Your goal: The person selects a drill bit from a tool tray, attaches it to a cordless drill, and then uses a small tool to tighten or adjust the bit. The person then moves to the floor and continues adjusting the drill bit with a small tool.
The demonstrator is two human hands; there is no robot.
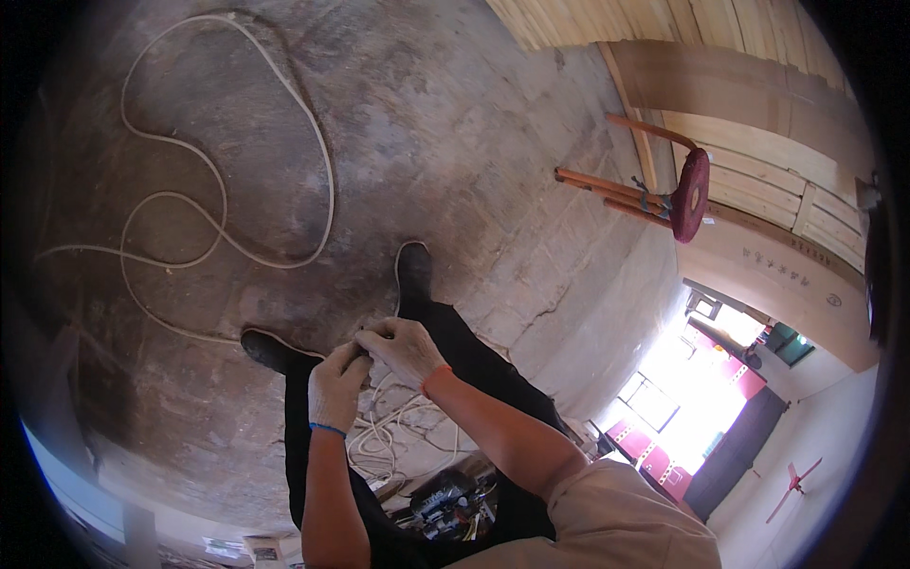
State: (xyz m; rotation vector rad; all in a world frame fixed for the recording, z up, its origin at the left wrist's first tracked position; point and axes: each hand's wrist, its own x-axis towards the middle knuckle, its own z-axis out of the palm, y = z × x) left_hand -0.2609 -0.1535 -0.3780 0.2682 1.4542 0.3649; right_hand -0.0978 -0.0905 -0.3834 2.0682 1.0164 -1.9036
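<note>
My left hand (336, 384) and my right hand (406, 349), both in pale knitted work gloves, meet in front of my legs. The fingers of each are pinched together, and their tips nearly touch. Whatever lies between them is too small or too hidden to name. Below the hands, between my legs, lies a loose heap of thin off-white cable (373, 448). Closer to my body is a jumble of dark tools and small parts (453, 501), partly covered by my clothes. My shoes rest on the floor beyond the hands.
A long pale cable (327, 180) loops over the worn concrete floor (445, 123) at the left and runs to my left shoe. Toward the right stands a stool (690, 194) with a dark red seat, beside stacked wooden boards (758, 156). A bright doorway (678, 379) opens at lower right.
</note>
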